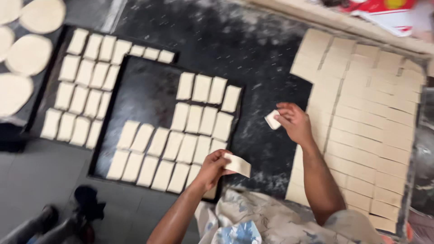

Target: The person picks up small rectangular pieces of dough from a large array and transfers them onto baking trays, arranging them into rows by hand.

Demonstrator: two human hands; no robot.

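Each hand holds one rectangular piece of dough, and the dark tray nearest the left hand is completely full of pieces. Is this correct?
Not quite. The head view shows the dark tray only partly filled; its upper left area is bare. The rest holds: the left hand and right hand each hold one dough piece.

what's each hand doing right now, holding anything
Left hand: closed on a rectangular dough piece.
Right hand: closed on a small dough piece.

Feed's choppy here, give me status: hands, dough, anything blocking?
Left hand holds a dough rectangle. Right hand holds a smaller dough piece. Near tray part filled, nothing blocking.
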